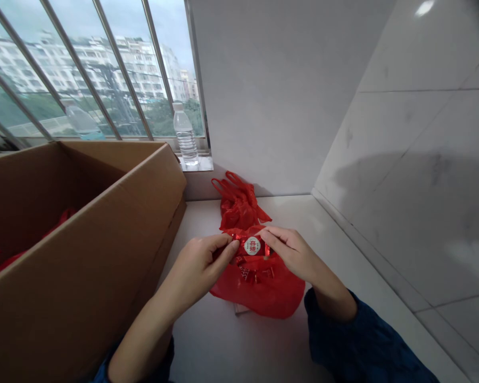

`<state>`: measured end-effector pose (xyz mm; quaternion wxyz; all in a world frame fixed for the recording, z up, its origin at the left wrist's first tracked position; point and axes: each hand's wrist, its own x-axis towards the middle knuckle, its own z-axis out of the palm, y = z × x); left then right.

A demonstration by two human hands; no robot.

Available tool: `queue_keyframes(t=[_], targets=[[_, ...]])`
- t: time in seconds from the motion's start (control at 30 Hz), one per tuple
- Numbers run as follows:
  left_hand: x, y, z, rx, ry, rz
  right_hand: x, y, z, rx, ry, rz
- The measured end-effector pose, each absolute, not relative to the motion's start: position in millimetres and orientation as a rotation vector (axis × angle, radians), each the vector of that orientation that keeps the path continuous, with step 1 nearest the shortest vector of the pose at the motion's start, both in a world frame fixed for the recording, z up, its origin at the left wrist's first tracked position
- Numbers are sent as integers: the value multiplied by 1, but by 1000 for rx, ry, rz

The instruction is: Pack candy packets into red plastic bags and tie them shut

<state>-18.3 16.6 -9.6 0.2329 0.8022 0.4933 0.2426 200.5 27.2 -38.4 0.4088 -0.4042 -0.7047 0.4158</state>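
Note:
A red plastic bag (pixel 279 292) bulges on the white surface in front of me, its mouth facing up. In the mouth lies a shiny red wrapped packet (pixel 242 248) with a round white label. My left hand (pixel 207 260) pinches thumb and forefinger at the left side of the mouth, its thumb tip overlapping the packet's end. Across from it, my right hand (pixel 289 247) is closed in a pinch on the bag's rim at the upper right. Smaller red wrapped pieces (pixel 245 273) show through the film. How much each fingertip grips is partly hidden.
Behind the bag stands a tied red bag (pixel 239 205) against the wall. A big open cardboard box (pixel 115 234) with red items (pixel 8 260) inside fills the left. One clear bottle (pixel 186 135) stands on the sill by the barred window. A tiled wall (pixel 423 213) bounds the right.

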Motion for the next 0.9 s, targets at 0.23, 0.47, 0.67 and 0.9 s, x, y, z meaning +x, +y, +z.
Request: queue_keyframes(t=[0.23, 0.47, 0.67, 0.9], targets=[[-19, 17, -11, 2209, 1368, 659, 201, 27, -40, -1030, -1799, 1031], [-18, 17, -11, 2223, 1365, 668, 202, 28, -40, -1031, -1809, 1026], [-17, 17, -9, 2225, 1370, 669, 201, 27, -39, -1042, -1808, 1031], [-16, 17, -9, 2227, 1372, 669, 202, 29, -41, -1037, -1801, 1049]])
